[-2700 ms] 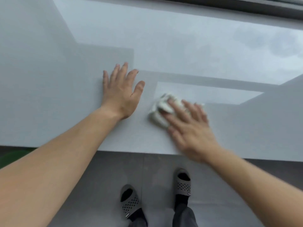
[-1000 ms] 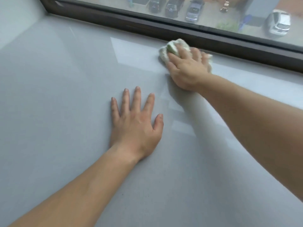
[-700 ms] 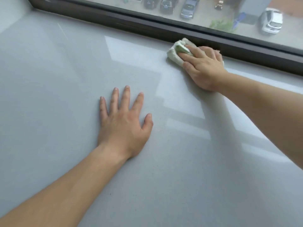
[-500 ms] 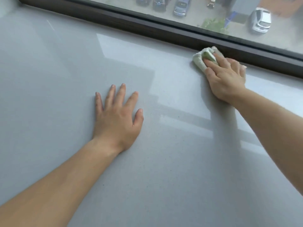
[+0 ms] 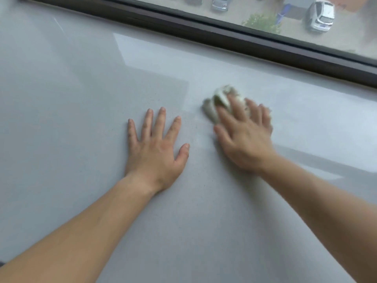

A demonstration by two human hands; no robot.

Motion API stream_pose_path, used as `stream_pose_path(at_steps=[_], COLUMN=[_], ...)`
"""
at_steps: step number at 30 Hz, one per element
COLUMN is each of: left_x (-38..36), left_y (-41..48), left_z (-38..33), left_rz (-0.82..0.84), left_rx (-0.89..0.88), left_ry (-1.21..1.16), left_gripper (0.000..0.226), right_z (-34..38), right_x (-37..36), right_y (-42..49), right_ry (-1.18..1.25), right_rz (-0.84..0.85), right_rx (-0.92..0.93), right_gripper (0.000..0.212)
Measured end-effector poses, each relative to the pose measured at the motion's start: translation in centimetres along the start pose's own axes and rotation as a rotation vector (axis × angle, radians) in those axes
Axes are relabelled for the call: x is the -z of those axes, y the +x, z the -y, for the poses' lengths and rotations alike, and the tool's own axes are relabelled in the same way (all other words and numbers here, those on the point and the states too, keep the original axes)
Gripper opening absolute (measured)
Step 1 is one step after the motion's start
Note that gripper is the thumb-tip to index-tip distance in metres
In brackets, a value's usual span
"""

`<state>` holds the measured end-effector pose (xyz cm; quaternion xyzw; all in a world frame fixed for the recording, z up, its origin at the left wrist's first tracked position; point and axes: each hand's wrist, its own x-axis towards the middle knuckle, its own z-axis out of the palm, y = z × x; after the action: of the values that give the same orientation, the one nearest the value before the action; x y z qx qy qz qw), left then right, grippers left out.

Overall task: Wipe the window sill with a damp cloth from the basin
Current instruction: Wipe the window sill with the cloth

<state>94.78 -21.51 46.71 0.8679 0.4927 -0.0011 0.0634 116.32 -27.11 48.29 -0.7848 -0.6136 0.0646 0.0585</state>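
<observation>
Cloth (image 5: 221, 98): pale greenish-white, lying bunched on the window sill (image 5: 81, 103), right of centre, well apart from the dark window frame (image 5: 224, 35); showing blurred, sticking out at the far edge beyond the fingertips, otherwise being covered.

Right hand (image 5: 244, 139): pressing down on the cloth from the near side, palm down, with fingers (image 5: 227, 117) lying fairly straight and spread across the wad, not curling round it; thumb pointing up and left, just beside the cloth's near-left edge; smeared by blur, so exact contact of the little finger not being readable. Bare forearm running off toward the lower right.

Left hand (image 5: 155, 148): resting flat on the sill, palm down, holding nothing, with fingers (image 5: 161, 119) straight and fanned wide, thumb angling out toward the right hand; sitting near the cloth but apart from it.

Window sill: grey, smooth, faintly speckled, carrying pale rectangular reflections at the upper left and along the right.

Window frame: running diagonally across the top, from upper left down to the right edge.

Beyond the glass: white car (image 5: 320, 15), grey car (image 5: 219, 4) and green bush (image 5: 263, 23), standing on pavement below.
</observation>
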Motion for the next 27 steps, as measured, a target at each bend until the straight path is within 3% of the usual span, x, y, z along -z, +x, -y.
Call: stream_pose_path(at_steps=[3,7,9,13,15,19,21,24,27], left_x=[0.1,0.1,0.2,0.6,0.6,0.5,0.9,1.6,1.4], left_y=[0.0,0.1,0.2,0.2,-0.1,-0.3,-0.6,-2.6,-7.3], left_z=[0.1,0.2,0.2,0.3,0.4,0.7,0.9,1.5,2.0], left_rz=[0.016,0.037,0.041,0.002,-0.075,-0.172,-0.17,-0.165,-0.083], left_rx=[0.0,-0.002,-0.007,-0.022,-0.036,-0.034,-0.058,-0.086,-0.089], left_ry=[0.002,0.004,-0.013,-0.175,-0.294,-0.417,-0.428,-0.363,-0.262], left_gripper=[0.072,0.072,0.071,0.064,0.055,0.036,0.035,0.041,0.051], right_z=[-1.8,-4.7,-2.0,2.6,1.1,-0.8,2.1,7.0,7.2], right_x=[0.5,1.0,0.4,-0.7,-0.4,0.0,-0.6,-1.7,-1.5], right_y=[-2.6,0.8,-0.7,-9.2,-10.0,-6.0,-7.0,-13.6,-18.0], right_ry=[-0.043,0.008,0.011,-0.002,-0.034,0.016,0.024,-0.008,-0.011], right_rz=[0.081,-0.004,-0.039,0.043,0.072,0.01,-0.025,-0.006,0.077], right_rx=[0.154,-0.236,-0.274,0.086,0.155,-0.209,-0.278,-0.043,0.159], right_gripper=[0.056,0.053,0.054,0.054,0.054,0.053,0.056,0.058,0.053])
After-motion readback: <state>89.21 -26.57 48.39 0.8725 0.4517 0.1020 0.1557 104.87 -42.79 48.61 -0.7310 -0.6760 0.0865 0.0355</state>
